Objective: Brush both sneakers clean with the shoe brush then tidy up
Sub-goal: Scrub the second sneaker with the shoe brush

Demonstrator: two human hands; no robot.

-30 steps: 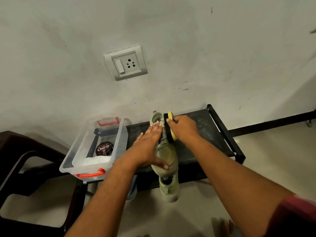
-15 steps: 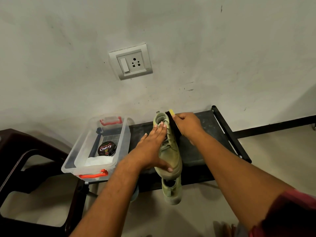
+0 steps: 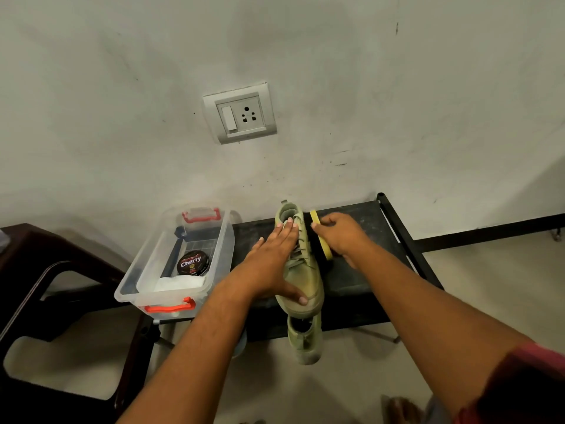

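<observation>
Sneaker (image 3: 305, 278) lies on the table (image 3: 363, 270) under the flat, straight-fingered left hand (image 3: 269, 264). Right hand (image 3: 342, 237) grips the brush (image 3: 324, 246) beside it.

An olive sneaker (image 3: 301, 264) is pressed flat by the left hand (image 3: 270, 264) at frame centre; a yellow-backed brush (image 3: 319, 240), seemingly touching its side, is gripped by the right hand (image 3: 342, 237).

A plain room in a home. Its scuffed wall (image 3: 397, 87) carries a switch-and-socket plate (image 3: 240, 113). A dark plastic chair (image 3: 46, 243) stands nearby.
</observation>
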